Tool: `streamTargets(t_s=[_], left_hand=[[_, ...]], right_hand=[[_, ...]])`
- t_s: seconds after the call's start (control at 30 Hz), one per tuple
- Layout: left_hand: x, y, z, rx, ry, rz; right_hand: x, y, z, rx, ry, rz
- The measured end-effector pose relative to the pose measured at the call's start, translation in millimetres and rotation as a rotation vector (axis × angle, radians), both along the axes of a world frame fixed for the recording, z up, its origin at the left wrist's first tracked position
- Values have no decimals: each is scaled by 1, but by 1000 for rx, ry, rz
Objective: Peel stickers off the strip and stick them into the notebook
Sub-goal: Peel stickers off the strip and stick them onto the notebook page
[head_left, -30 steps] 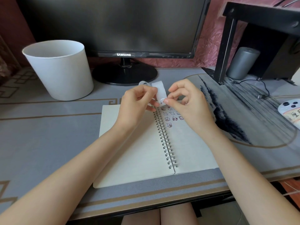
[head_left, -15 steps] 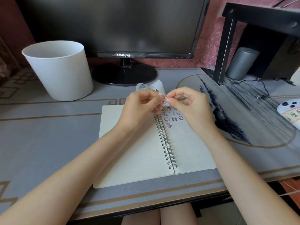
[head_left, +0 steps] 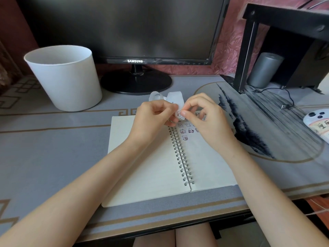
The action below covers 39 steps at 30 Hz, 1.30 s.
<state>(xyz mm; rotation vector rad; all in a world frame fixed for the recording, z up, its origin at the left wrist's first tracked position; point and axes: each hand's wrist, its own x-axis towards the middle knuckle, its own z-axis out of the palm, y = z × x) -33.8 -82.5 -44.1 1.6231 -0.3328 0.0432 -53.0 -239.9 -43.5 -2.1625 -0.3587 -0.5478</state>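
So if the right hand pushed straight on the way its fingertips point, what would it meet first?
The sticker strip: the right hand seems to pinch its lower end. Just beyond is the left hand, holding it too. Depth is unclear.

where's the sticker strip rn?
Head view, centre: the sticker strip is pinched between the left hand and right hand, above the open notebook near its spiral's top, loose curl toward the monitor stand.

- Light: soft, even daylight; brightest at the right edge of the frame.
- Shadows: faint and soft-edged on the notebook [head_left: 151,166].
- Distortion: wide-angle bowing towards the frame edges.
- Sharpness: slightly soft overall.
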Motion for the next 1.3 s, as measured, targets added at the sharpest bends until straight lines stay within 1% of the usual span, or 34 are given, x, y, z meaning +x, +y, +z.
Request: streamTargets(t_s=[0.13,0.2,0.27,0.33,0.4,0.53,0.63,0.77,1.3], left_hand=[[1,2,-1,1,-3,19],[1,2,-1,2,-16,30],[2,2,-1,-4,-16,43],[2,2,-1,-7,-13,45],[2,2,-1,-1,-15,37],[2,1,-1,-4,-12,35],[2,1,-1,-1,-11,36],[2,1,-1,7,-8,41],[1,1,-1,13,-8,42]], right_hand=[[-6,2,4,-75,-69,10],[-12,4,10,-55,-124,40],[-17,5,16,23,-102,53],[-19,2,22,149,28,60],[-20,-2,23,231,183,65],[-22,-14,13,263,478,-20],[-22,-20,5,264,590,-109],[-20,-19,3,232,581,-154],[-19,-22,-4,177,577,-163]])
